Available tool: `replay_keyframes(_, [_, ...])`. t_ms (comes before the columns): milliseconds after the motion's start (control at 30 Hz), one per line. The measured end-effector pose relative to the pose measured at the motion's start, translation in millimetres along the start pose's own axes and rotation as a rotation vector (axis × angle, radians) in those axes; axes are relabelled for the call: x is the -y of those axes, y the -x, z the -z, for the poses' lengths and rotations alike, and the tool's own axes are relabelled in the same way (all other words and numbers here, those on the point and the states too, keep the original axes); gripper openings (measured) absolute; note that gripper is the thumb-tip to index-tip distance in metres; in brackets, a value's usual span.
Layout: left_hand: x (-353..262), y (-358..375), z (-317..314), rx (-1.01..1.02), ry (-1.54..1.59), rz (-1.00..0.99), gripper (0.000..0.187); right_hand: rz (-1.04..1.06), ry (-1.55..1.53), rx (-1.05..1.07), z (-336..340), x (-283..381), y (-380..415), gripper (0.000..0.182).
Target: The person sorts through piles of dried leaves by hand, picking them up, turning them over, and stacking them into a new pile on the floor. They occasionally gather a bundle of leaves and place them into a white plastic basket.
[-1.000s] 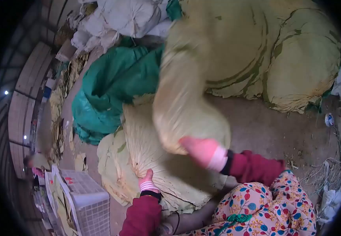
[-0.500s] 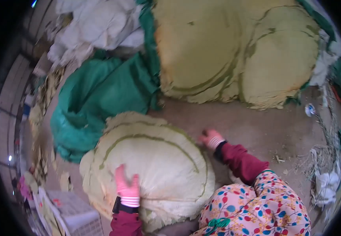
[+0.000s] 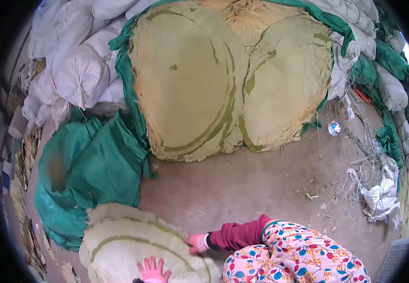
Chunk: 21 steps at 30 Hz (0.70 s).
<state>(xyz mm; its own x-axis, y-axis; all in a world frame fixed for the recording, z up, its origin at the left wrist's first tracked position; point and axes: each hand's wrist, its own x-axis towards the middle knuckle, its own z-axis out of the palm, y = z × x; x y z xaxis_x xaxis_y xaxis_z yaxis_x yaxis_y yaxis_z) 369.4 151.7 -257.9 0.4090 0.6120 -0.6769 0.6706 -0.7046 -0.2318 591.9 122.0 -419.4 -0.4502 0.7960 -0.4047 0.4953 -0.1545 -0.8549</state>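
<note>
A pale green, rounded bundle of layered sheets (image 3: 124, 254) with darker green curved bands lies at the bottom left. My left hand (image 3: 153, 270), in a pink glove, rests on its top with fingers spread and nothing held. At the bundle's right edge is my right hand (image 3: 196, 242), also pink with a striped cuff; its fingertips touch or adjoin the rim, and whether they grip it is unclear. Beyond, two larger pale green layered bundles stand side by side, the left one (image 3: 190, 85) and the right one (image 3: 289, 85), edged with green cloth.
A crumpled green sack (image 3: 96, 160) lies at the left. White sacks (image 3: 79, 75) are piled behind it. On the right are tangled strings and a white bag (image 3: 381, 195), with a small shiny roll (image 3: 334, 128) on the brown floor (image 3: 228, 188). Patterned cloth covers my lap (image 3: 294, 257).
The view has tilted up, so the near bundle and both hands appear lower. My right hand has come from above the floor to the bundle's right edge. My left hand's fingers are spread wider.
</note>
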Motion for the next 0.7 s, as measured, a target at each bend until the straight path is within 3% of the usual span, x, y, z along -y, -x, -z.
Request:
replay_keyframes(100, [23.9,20.7,-3.7,0.223,-0.070,0.084,0.066,0.168,-0.059,-0.170,22.6,-12.0,-9.1,0.045])
replay_keyframes(167, [36.4,31.7,-15.3,0.232,-0.049,0.102,0.066,-0.135,0.240,-0.507,124.6,-21.8,8.9,0.039])
replay_keyframes(200, [36.6,33.8,-12.2,0.227,-0.033,0.123,0.065,-0.284,0.261,-0.746,187.9,-10.6,41.4,0.035])
replay_keyframes(233, [33.7,35.6,-7.3,0.223,-0.017,0.142,0.064,-0.173,0.122,-1.217,242.7,-31.8,53.7,0.033])
replay_keyframes(267, [30.6,36.8,-4.3,0.219,0.001,0.160,0.063,-0.172,-0.144,-1.457,291.1,-27.6,84.9,0.043])
replay_keyframes(300, [27.8,37.8,-4.9,0.162,0.068,0.183,0.061,-0.112,-0.175,-1.645,331.6,-4.1,122.7,0.049])
replay_keyframes(333, [24.2,39.9,-8.4,0.105,0.138,0.205,0.060,-0.073,-0.181,-1.796,375.3,-32.3,128.7,0.055])
replay_keyframes(400, [16.8,45.0,-19.6,-0.054,0.316,0.244,0.054,-0.056,-0.201,-1.751,430.6,-25.0,161.2,0.060])
replay_keyframes(467, [4.5,56.3,-16.5,-0.068,0.337,0.230,0.054,-0.062,-0.191,-1.700,465.9,-26.9,168.0,0.066])
replay_keyframes(633, [-11.3,86.9,-34.4,-0.259,0.490,0.143,0.049,-0.268,-0.206,-1.539,494.7,-6.5,143.0,0.081])
replay_keyframes(667, [-12.1,87.4,-36.4,-0.311,0.534,0.118,0.047,-0.167,-0.226,-1.591,497.5,-8.9,129.3,0.063])
replay_keyframes(700, [-12.5,86.0,-32.8,-0.364,0.574,0.091,0.045,-0.113,-0.286,-1.620,502.6,-17.2,112.9,0.061])
